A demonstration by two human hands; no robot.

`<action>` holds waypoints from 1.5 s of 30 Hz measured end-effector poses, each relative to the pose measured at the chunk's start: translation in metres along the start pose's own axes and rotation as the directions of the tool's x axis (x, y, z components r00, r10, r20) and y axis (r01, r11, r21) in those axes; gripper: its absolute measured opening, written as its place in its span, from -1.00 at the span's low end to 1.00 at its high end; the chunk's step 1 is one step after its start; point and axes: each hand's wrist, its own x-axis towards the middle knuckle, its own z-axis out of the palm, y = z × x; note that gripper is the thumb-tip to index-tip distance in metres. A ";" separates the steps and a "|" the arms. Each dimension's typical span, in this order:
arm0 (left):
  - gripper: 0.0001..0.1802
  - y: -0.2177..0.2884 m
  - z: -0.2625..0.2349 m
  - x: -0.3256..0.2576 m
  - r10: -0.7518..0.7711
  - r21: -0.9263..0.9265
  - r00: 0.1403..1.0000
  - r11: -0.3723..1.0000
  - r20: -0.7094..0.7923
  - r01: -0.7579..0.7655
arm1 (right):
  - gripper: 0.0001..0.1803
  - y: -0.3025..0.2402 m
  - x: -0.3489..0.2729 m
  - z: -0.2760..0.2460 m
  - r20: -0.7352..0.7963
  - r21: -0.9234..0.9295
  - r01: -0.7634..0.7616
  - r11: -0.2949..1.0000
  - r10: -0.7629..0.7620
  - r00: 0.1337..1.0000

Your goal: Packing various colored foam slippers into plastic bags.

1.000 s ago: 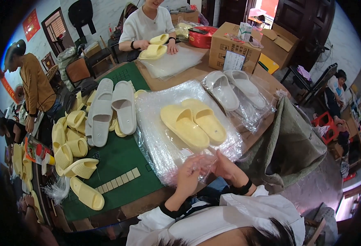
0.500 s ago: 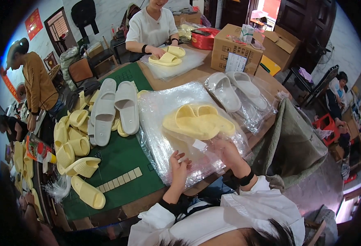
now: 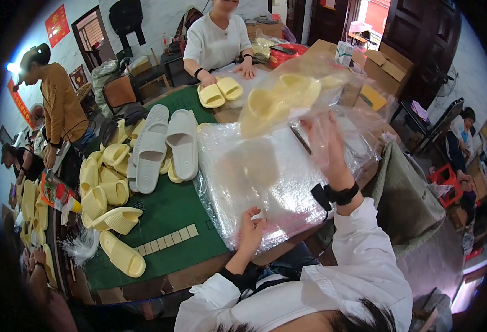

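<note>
A clear plastic bag [image 3: 250, 123] with a pair of yellow slippers [image 3: 287, 94] inside is up off the table, blurred by motion. My right hand [image 3: 326, 144] grips the bag's near end, its fingers partly hidden by the film. Below lies a stack of clear plastic bags [image 3: 227, 182]. Over the near edge of that stack is my left hand [image 3: 250, 229], fingers apart and curled a little, holding nothing. Beyond the raised bag, to the right, grey slippers in clear plastic [image 3: 357, 141] are partly covered.
Grey slippers [image 3: 181, 144] and a heap of yellow slippers [image 3: 116, 191] lie on the green mat [image 3: 182, 246] to the left. Across the table a co-worker's hands rest by yellow slippers [image 3: 221, 91]. A cardboard box [image 3: 323, 48] stands at the far right; grey cloth [image 3: 409, 193] hangs at the right edge.
My right hand has lifted the bagged yellow slippers off the stack, away and to the right. My left hand stays near the stack's front edge. The co-worker's hands have moved apart.
</note>
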 end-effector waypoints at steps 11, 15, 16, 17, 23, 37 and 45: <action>-0.47 -0.001 0.002 0.000 -0.012 0.003 1.000 1.000 0.020 0.012 | -0.42 -0.005 0.034 -0.099 -0.434 0.624 -0.253 0.739 0.597 0.675; -0.50 -0.004 0.008 0.003 0.006 0.016 0.999 1.000 0.041 -0.007 | -0.42 0.012 0.034 -0.161 -0.404 0.822 -0.056 0.567 0.650 0.643; -0.52 -0.008 0.005 0.003 0.010 0.008 1.000 1.000 0.029 -0.011 | -0.42 0.015 0.036 -0.153 -0.400 0.826 -0.060 0.561 0.657 0.639; -0.52 -0.009 0.002 0.002 0.006 0.011 1.000 1.000 0.019 -0.006 | -0.45 0.016 0.038 -0.133 -0.485 0.750 -0.058 0.659 0.608 0.628; -0.52 0.001 0.006 0.001 -0.022 0.084 1.000 0.996 0.020 0.021 | -0.58 0.009 0.022 -0.080 -0.566 0.490 -0.141 0.860 0.437 0.699; -0.53 0.093 -0.051 0.022 -0.257 0.021 0.933 0.965 0.253 0.260 | -0.67 0.075 -0.129 0.023 0.362 -0.929 0.207 0.307 0.639 0.679; -0.53 0.104 -0.172 0.075 -0.028 0.084 0.929 0.994 -0.370 0.063 | -0.64 0.096 -0.151 0.028 0.274 -0.962 0.218 0.166 0.633 0.724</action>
